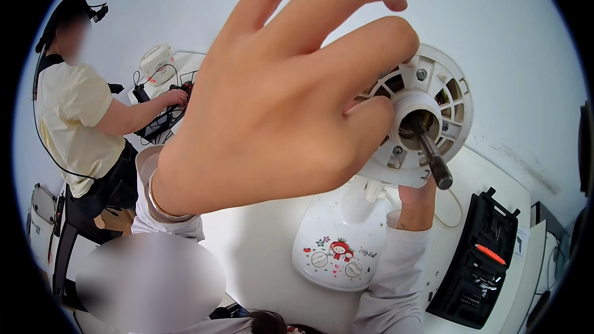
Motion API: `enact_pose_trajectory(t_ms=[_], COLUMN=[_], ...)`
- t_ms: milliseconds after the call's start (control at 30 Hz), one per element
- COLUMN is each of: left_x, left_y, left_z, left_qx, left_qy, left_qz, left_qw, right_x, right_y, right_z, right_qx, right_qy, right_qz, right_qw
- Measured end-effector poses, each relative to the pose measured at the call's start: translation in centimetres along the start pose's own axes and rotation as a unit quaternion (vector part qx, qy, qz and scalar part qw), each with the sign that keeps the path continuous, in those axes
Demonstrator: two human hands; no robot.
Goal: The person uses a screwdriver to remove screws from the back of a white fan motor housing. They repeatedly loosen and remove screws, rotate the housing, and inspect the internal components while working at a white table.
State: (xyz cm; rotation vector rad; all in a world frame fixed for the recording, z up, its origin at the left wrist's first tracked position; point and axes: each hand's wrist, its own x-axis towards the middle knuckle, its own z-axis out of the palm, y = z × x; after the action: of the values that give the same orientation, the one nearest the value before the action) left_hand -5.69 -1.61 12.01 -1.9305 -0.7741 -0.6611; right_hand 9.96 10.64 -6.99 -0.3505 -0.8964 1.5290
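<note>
My left hand (291, 99) fills the upper middle, its fingers bent and spread apart, with nothing visible in them. Index finger and thumb overlap the near side of a white fan's motor housing (458, 80); whether they touch it I cannot tell. A dark metal shaft (436, 161) sticks out of the housing's round collar, towards me. Below stands the fan's white base (337, 260), with two dials and a red cartoon print. My right hand (418, 201) reaches up behind the housing, which hides its fingers.
A black tool case (473, 260) with an orange-handled tool lies open at the right of the white table (260, 260). A cord loops beside the fan. At the left a person (80, 111) works over cables near a white appliance (158, 65). A blurred shape covers the lower left.
</note>
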Motion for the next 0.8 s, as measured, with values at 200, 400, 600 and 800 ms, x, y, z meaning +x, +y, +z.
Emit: enact_pose_trajectory(t_ms=[200,400,600,800], left_x=[0.0,0.9,1.5,1.3], left_y=[-2.2,-5.0,-6.2,-5.2], left_z=[-0.2,1.4,2.2,1.1], left_qx=[-0.045,-0.084,-0.083,-0.099], left_qy=[-0.009,0.015,0.027,0.005], left_qz=[0.09,0.198,0.251,0.183], left_qw=[0.995,0.977,0.964,0.978], right_x=[-0.2,-0.3,0.0,-0.5], right_y=[0.0,-0.2,-0.3,-1.2], right_z=[0.1,0.3,0.4,1.5], right_qx=[0.005,0.011,0.008,0.045], right_qy=[-0.031,-0.042,-0.057,-0.04], right_qz=[0.001,0.004,0.006,0.023], right_qw=[1.0,0.999,0.998,0.998])
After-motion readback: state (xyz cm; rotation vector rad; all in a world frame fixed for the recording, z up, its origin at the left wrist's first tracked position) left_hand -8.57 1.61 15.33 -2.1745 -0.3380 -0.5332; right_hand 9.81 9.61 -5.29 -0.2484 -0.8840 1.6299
